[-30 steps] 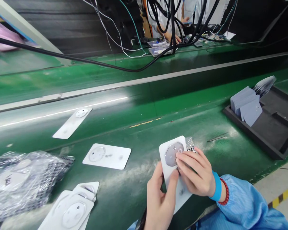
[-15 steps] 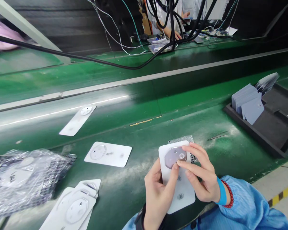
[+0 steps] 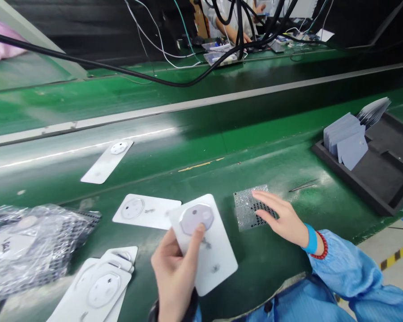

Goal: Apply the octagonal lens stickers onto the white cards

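The left hand (image 3: 174,273) holds up a white card (image 3: 216,261) with a grey round patch. The right hand (image 3: 282,219) is open and touches a small bubble wrap sheet (image 3: 246,208) on the green belt (image 3: 282,277), away from the card.

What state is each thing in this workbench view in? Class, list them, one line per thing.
Left hand: closed on the white card, thumb on its grey disc.
White card: held up, tilted.
Right hand: open, fingers on the bubble wrap sheet.
Bubble wrap sheet: lying flat.
Black foam tray: holding a row of leaning cards.
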Demonstrator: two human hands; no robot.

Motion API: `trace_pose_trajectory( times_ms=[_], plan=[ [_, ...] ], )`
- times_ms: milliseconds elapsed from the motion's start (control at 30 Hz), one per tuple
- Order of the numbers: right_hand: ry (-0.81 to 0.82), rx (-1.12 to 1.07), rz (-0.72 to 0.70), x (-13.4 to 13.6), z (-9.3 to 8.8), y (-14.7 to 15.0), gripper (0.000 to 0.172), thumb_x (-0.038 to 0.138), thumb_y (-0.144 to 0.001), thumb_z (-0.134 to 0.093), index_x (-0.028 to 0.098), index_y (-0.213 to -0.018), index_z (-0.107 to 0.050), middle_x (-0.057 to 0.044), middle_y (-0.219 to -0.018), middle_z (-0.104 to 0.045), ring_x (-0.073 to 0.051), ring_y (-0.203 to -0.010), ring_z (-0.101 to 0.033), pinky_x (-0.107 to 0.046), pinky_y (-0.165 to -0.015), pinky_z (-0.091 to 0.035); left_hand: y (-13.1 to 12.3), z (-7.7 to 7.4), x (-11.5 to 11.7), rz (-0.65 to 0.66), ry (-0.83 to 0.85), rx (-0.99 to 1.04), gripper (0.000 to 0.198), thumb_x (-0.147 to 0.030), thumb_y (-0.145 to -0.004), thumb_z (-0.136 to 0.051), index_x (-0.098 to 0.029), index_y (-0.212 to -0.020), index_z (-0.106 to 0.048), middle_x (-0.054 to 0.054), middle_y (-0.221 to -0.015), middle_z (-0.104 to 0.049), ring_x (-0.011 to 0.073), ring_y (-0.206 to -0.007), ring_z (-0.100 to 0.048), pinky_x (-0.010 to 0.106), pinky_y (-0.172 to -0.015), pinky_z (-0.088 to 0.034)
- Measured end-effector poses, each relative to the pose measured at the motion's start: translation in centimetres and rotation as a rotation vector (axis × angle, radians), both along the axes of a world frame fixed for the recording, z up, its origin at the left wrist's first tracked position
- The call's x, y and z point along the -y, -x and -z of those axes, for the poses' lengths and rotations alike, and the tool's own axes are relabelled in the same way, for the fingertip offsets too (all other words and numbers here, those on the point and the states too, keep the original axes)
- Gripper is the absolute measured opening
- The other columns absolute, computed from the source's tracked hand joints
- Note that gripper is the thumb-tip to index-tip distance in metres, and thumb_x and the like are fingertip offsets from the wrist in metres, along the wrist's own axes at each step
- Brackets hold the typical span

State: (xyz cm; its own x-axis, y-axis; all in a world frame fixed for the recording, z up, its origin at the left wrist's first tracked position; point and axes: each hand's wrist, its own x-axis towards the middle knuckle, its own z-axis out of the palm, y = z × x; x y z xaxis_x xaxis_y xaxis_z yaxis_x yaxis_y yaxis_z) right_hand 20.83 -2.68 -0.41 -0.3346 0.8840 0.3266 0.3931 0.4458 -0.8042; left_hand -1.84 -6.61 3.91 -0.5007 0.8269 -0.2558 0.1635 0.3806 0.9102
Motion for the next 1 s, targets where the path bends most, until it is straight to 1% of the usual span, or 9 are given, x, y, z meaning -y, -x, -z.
trace_pose_trajectory(
  times_ms=[67, 133, 200, 267, 333, 500, 633, 833, 1000],
  plan=[
    [-0.082, 0.222, -0.059, -0.5, 2.2, -0.7, 0.035, 0.028, -0.09, -0.065, 0.019, -0.123, -0.063, -0.014, -0.135, -0.059, -0.031, -0.13, -0.053, -0.056, -0.105, -0.048, 1.5, 1.2, -0.3, -0.027, -0.013, -0.1, 0.064, -0.049, -0.071, -0.072, -0.013, -0.122, -0.059, 0.016, -0.116, -0.068, 0.0259, -0.085, -0.069, 0.029, -0.062, -0.055],
    [-0.14, 0.312, -0.083, -0.7, 3.9, -1.1, 0.021, 0.025, -0.089, -0.066, 0.018, -0.109, -0.069, -0.014, -0.129, -0.064, -0.031, -0.124, -0.058, -0.057, -0.102, -0.05, 2.0, 2.5, -0.5, -0.036, -0.08, -0.258, 0.075, -0.045, -0.074, -0.069, -0.015, -0.138, -0.044, 0.019, -0.134, -0.057, 0.0307, -0.105, -0.065, 0.036, -0.079, -0.055],
    [-0.176, 0.31, -0.056, -0.7, 4.8, -1.2, 0.012, 0.019, -0.093, -0.06, 0.018, -0.097, -0.071, -0.011, -0.121, -0.068, -0.027, -0.115, -0.063, -0.052, -0.1, -0.053, 1.7, 3.6, -0.8, 0.079, -0.071, -0.346, 0.058, -0.042, -0.078, -0.06, -0.015, -0.129, -0.053, 0.018, -0.13, -0.061, 0.0326, -0.112, -0.062, 0.041, -0.089, -0.05],
    [-0.194, 0.301, -0.035, -0.6, 4.9, -1.2, 0.013, 0.018, -0.094, -0.057, 0.018, -0.097, -0.07, -0.011, -0.119, -0.069, -0.025, -0.113, -0.064, -0.048, -0.1, -0.054, 0.7, 4.4, -1.2, 0.282, 0.022, -0.299, 0.036, -0.041, -0.079, -0.052, -0.018, -0.1, -0.069, 0.014, -0.11, -0.073, 0.0328, -0.105, -0.066, 0.042, -0.088, -0.05],
    [-0.219, 0.315, -0.032, -0.5, 4.8, -1.1, 0.014, 0.021, -0.094, -0.058, 0.017, -0.101, -0.069, -0.012, -0.121, -0.068, -0.026, -0.115, -0.063, -0.048, -0.1, -0.055, -0.4, 4.9, -1.8, 0.396, 0.066, -0.233, 0.03, -0.04, -0.076, -0.051, -0.02, -0.08, -0.073, 0.011, -0.095, -0.077, 0.0318, -0.096, -0.069, 0.04, -0.084, -0.051],
    [-0.297, 0.284, 0.018, -0.9, 4.5, -0.8, 0.015, 0.017, -0.095, -0.056, 0.018, -0.096, -0.07, -0.011, -0.111, -0.072, -0.024, -0.105, -0.068, -0.043, -0.092, -0.059, -1.7, 4.3, -3.2, 0.425, 0.089, -0.175, 0.029, -0.042, -0.073, -0.056, -0.02, -0.073, -0.075, 0.009, -0.084, -0.078, 0.0286, -0.081, -0.071, 0.033, -0.071, -0.051],
    [-0.318, 0.202, 0.089, -0.7, 2.9, -0.4, 0.015, 0.015, -0.095, -0.056, 0.019, -0.099, -0.07, -0.009, -0.105, -0.074, -0.02, -0.096, -0.07, -0.038, -0.087, -0.06, -2.7, 3.2, -3.2, 0.477, 0.104, -0.061, 0.041, -0.051, -0.079, -0.057, -0.015, -0.072, -0.076, 0.008, -0.066, -0.074, 0.0254, -0.066, -0.068, 0.03, -0.061, -0.049],
    [-0.284, 0.048, -0.056, 0.8, 0.1, 0.4, 0.017, 0.016, -0.093, -0.059, 0.019, -0.107, -0.069, -0.01, -0.11, -0.071, -0.021, -0.099, -0.066, -0.039, -0.083, -0.059, -5.1, 3.2, -2.7, 0.555, 0.039, 0.204, 0.037, -0.046, -0.08, -0.059, -0.013, -0.085, -0.077, 0.009, -0.085, -0.077, 0.0258, -0.086, -0.069, 0.031, -0.076, -0.052],
    [-0.237, -0.004, 0.024, 0.0, -0.3, 0.6, 0.014, 0.018, -0.094, -0.058, 0.021, -0.102, -0.07, -0.007, -0.099, -0.07, -0.018, -0.09, -0.066, -0.035, -0.077, -0.057, -5.2, 3.2, -2.3, 0.579, 0.05, 0.296, 0.035, -0.044, -0.082, -0.06, -0.014, -0.088, -0.077, 0.009, -0.086, -0.076, 0.0247, -0.084, -0.068, 0.032, -0.078, -0.051]
  ],
)
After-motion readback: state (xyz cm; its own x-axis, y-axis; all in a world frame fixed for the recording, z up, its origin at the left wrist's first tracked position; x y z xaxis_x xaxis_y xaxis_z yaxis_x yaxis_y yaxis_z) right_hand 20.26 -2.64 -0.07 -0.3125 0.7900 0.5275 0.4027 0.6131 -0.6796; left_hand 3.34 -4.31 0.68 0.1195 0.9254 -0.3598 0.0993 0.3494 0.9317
